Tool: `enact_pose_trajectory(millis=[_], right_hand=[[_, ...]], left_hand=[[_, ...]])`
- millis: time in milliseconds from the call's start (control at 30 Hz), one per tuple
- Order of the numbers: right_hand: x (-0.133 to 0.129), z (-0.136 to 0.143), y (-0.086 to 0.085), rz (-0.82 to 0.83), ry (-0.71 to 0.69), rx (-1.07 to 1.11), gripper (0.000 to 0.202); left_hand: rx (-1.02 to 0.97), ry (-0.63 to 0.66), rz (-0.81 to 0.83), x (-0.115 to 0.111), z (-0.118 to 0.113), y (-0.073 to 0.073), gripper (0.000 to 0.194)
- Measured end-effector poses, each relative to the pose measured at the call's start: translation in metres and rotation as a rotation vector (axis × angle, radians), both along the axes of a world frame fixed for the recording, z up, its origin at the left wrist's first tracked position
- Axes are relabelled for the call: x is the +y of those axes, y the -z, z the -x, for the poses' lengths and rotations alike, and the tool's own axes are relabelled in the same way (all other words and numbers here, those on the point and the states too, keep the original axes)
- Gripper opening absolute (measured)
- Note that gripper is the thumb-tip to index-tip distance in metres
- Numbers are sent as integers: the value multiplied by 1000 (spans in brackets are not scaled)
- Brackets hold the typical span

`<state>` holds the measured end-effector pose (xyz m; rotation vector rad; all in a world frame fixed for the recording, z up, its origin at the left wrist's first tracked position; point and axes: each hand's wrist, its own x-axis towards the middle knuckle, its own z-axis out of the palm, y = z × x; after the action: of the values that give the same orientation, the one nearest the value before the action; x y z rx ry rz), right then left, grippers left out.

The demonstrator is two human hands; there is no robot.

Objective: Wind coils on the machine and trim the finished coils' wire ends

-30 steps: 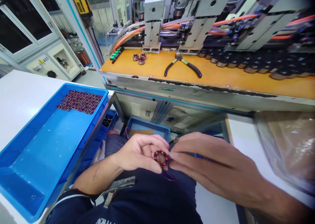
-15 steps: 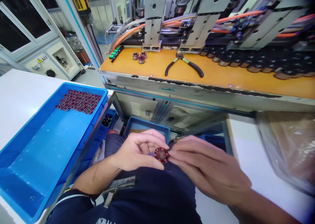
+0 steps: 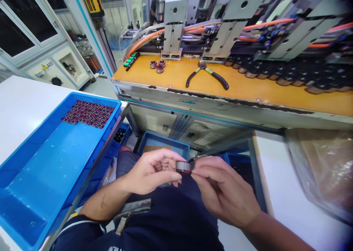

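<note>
Wound ring [image 3: 183,166] edge-on between hands. Left hand [image 3: 149,172] cradles left side, thumb and forefinger around it; right hand [image 3: 227,190] pinches right edge. Best turned by rim, light pressure, sparing red windings [image 3: 187,172].

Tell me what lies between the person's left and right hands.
In the head view, a small ring, its grey side showing and red at its lower edge, lies between the left hand and the right hand.
</note>
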<state>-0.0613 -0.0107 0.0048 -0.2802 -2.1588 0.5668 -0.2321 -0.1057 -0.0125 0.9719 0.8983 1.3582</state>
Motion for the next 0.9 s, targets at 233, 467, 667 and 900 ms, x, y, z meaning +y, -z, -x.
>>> enact_pose_trajectory(millis=[233, 467, 667, 900], right_hand=[[-3, 8, 1, 15, 98, 25, 10], [3, 2, -11, -212, -55, -97, 15], [3, 6, -15, -358, -138, -115, 22], [4, 1, 2, -327, -19, -178, 13]], left_hand=[[-72, -96, -184, 1, -1, 2, 28], [-413, -58, -128, 3, -4, 8, 38], [-265, 287, 121, -1, 4, 9, 51], [-367, 73, -47, -11, -1, 16, 47]])
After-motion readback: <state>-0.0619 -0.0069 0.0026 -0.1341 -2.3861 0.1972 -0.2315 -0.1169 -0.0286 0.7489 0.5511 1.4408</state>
